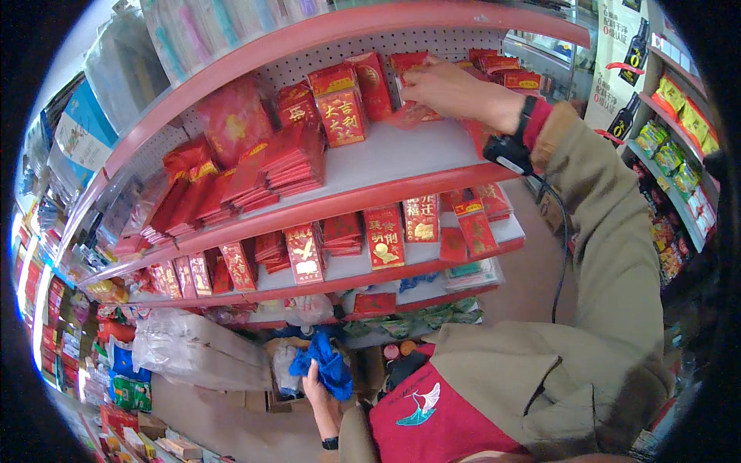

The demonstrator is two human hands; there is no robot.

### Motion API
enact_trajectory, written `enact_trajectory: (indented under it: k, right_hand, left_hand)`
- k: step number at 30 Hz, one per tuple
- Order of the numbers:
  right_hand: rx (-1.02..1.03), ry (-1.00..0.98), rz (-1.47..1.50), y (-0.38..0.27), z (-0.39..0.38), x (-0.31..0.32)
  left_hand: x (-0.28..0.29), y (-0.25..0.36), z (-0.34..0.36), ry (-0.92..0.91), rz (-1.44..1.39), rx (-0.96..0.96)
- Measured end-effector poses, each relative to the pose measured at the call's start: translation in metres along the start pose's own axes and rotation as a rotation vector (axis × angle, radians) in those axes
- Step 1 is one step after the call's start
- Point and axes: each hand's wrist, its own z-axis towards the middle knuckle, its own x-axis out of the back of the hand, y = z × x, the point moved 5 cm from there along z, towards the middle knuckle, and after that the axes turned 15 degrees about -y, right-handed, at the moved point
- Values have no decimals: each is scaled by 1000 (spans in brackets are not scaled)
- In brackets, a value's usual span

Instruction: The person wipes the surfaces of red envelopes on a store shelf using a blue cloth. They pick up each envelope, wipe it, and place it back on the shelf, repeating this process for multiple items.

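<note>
My right hand [444,91] reaches onto the top shelf board [378,154], its fingers closed on a red packet [409,116], partly hidden by the hand. Upright red envelope packs with gold lettering [343,117] stand just left of it, and flat stacks of red envelopes [289,166] lie farther left. My left hand [318,390] is low at the bottom middle, gripping a bunched blue cloth [328,363].
A lower shelf holds more red envelopes [386,235]. A plastic-covered pale bundle [193,347] stands at lower left beside an open cardboard box [282,393]. Snack shelves [668,162] are at the right, beside a printed display panel [617,69]. Packaged goods [131,393] crowd the left.
</note>
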Motion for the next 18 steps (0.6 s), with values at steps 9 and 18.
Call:
enact_trajectory:
  k: [9, 18]
  right_hand:
    - [342, 203, 502, -109, -84, 65]
    - [426, 136, 758, -178, -105, 30]
  left_hand:
    - [-136, 56, 46, -463, 710, -191]
    - [-265, 78, 25, -824, 1099, -349]
